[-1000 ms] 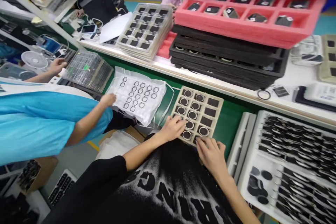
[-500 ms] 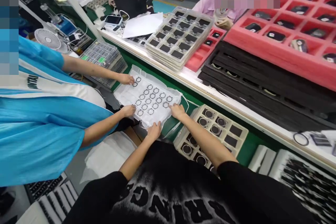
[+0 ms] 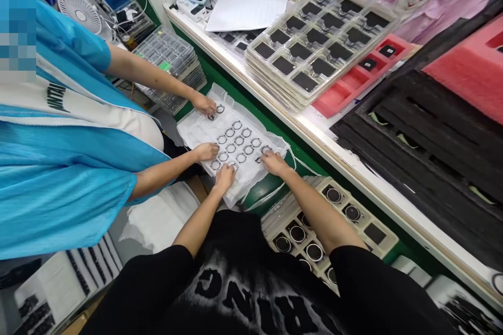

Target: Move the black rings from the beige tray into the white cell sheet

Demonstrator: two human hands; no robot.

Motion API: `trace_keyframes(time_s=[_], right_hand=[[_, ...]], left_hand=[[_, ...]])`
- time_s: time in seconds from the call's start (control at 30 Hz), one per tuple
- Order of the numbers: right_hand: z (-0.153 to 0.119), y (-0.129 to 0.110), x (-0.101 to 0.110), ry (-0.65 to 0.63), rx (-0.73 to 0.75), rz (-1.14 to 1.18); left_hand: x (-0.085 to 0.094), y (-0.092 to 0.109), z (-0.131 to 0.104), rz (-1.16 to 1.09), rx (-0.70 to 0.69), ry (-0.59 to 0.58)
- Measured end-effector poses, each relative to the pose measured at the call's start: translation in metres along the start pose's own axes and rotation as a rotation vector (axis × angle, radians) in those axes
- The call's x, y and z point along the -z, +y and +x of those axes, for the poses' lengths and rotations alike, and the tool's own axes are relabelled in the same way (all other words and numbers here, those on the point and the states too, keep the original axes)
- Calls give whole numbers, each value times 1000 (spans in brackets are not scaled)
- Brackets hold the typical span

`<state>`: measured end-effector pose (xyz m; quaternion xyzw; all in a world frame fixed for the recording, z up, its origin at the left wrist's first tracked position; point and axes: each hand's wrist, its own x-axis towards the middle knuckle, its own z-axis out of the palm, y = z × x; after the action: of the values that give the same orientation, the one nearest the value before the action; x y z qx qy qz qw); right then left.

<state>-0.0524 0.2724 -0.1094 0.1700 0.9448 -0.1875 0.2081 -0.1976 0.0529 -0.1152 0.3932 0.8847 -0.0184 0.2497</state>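
Note:
Several thin dark watch-case-like rings (image 3: 239, 140) lie in rows on a white padded sheet (image 3: 196, 128) in the head view. My right hand (image 3: 274, 162) is at the sheet's right end, its fingertips closed on a ring there. At the near edge, my left hand (image 3: 225, 178) has its fingers closed at another ring, partly hidden by them. A co-worker's two hands, one at the far left corner (image 3: 205, 104) and one at the left edge (image 3: 207, 152), touch rings on the same sheet.
To the right stand stacked trays with round parts (image 3: 334, 195). On the white bench are a stack of clear trays (image 3: 291, 52), a red foam tray (image 3: 346, 91) and black foam slabs (image 3: 412, 136). White sheets (image 3: 165, 220) lie below left. A person in pink sits across the bench.
My left hand has moved from the sheet's near edge onto a ring. My right hand stays by the right-end rings. The co-worker's upper hand has shifted over a ring. The camera view has moved closer.

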Motion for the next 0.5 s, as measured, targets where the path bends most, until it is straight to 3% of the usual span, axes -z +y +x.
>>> trace_keyframes(time_s=[0.17,0.37,0.5], right_hand=[[7,25,9,49,9,70],[13,32,-2,-100,30,88],[9,36,-1,-166,17,90]], left_hand=[[5,4,7,8,-84,94],[-8,26,46,30,-134,119],[-17,28,58,21,-115,106]])
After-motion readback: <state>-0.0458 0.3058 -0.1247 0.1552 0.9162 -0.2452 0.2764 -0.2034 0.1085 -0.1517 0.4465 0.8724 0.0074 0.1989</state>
